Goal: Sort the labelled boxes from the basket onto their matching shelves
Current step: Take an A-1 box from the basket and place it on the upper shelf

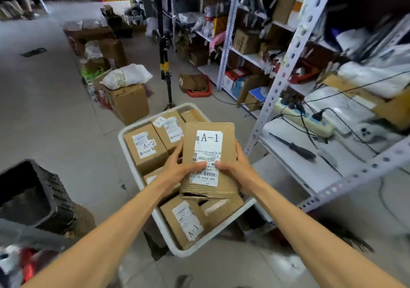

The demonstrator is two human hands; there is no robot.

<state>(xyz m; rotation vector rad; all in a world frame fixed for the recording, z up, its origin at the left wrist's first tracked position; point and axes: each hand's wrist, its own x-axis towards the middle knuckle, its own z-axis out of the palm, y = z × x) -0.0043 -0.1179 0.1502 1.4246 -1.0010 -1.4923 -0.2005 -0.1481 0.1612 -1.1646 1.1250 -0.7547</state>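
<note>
Held box (208,159): "A-1"; basket boxes (145,146) "A-2", (188,221) "A-1".

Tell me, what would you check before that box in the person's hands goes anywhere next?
1. Grip: left hand and right hand both hold the held box at its sides: ok.
2. Its label faces up and reads A-1: ok.
3. Box condition: its near edge is crushed and split: not ok.
4. A-1 shelf located: no shelf marking shows: cannot tell.
5. Is the nearest shelf free: a screwdriver and a power strip lie on it: not ok.

Matt brown cardboard box (208,161), white paper label; smooth white plastic basket (124,137); perforated painted-metal shelving (286,66).
</note>
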